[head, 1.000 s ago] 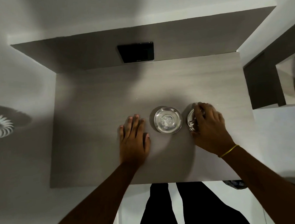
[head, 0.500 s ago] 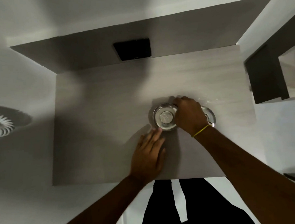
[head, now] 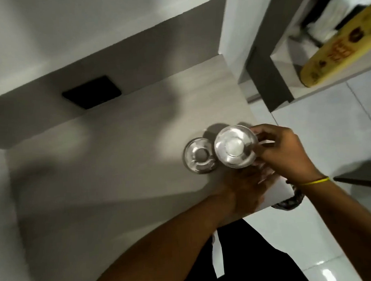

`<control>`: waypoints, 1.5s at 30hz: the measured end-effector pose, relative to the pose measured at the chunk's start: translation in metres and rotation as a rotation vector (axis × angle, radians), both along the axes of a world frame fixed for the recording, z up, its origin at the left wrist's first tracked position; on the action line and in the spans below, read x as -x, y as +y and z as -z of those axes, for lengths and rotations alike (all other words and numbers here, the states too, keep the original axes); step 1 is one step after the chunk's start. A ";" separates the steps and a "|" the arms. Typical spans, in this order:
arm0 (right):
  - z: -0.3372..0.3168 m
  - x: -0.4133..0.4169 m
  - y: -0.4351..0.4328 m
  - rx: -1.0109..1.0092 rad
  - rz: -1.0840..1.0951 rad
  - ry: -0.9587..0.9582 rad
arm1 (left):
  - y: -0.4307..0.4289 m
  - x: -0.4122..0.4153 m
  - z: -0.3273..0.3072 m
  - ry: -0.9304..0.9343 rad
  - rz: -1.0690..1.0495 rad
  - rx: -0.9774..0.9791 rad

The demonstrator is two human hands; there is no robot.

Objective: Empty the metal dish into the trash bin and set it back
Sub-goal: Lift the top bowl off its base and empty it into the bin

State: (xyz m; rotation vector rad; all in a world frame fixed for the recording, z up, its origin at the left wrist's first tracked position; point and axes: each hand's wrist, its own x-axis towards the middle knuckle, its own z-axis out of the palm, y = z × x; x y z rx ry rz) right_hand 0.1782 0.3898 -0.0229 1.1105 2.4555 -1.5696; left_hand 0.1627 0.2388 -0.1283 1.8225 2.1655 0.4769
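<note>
Head view, the only one I have. My right hand [head: 285, 155] is closed on the rim of the round shiny metal dish [head: 234, 146] and holds it lifted above the pale grey wood-grain table [head: 96, 165], near the table's right edge. The dish is about level, and something pale lies in its middle; the pic is too blurred to tell what it is.

My left hand [head: 244, 191] is just below the dish, at the near right corner of the table. It is motion-blurred, so I cannot tell if the fingers are spread or curled, or if they touch the dish underside.

A second round metal dish with a dark centre [head: 200, 155] stands on the table just left of the lifted dish; the two rims overlap in this view, but I judge them apart in height.

Step in hand, as I judge it: pick-up is done and the carry to the trash bin begins. No bin is clearly in view. A dark patterned thing [head: 289, 201] shows below the table corner, right of the left hand, but I cannot say what it is.

Next move calls for keeping the dish level while swinging it right, past the table edge, w/o knocking the second dish.

Open room: the white glossy floor tiles [head: 328, 129] right of the table are free. The grey shelf unit [head: 269, 77] behind, w/ a yellow box [head: 335, 48] on it, limits the far right side.
</note>
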 end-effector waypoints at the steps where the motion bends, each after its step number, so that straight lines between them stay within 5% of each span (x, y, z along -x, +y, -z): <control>1: 0.003 -0.017 0.015 0.023 0.080 -0.005 | 0.005 0.003 0.001 -0.002 0.075 0.047; 7: 0.036 -0.133 0.081 0.283 0.523 0.012 | 0.007 0.006 0.002 0.090 0.132 0.022; 14: 0.117 -0.226 0.098 0.052 0.774 -0.170 | 0.008 0.012 0.005 0.184 0.190 0.088; 21: 0.227 -0.239 0.090 -0.443 0.323 -0.423 | 0.008 0.011 0.028 0.260 0.221 0.019; 28: 0.302 -0.232 0.089 -0.504 -0.118 -0.734 | 0.011 0.010 0.029 0.248 0.228 -0.062; 37: 0.350 -0.213 0.114 -0.611 -0.375 -0.809 | 0.013 0.007 0.024 0.254 0.228 -0.074; 45: 0.361 -0.208 0.125 -0.515 -0.445 -0.883 | 0.013 0.007 0.025 0.266 0.227 -0.090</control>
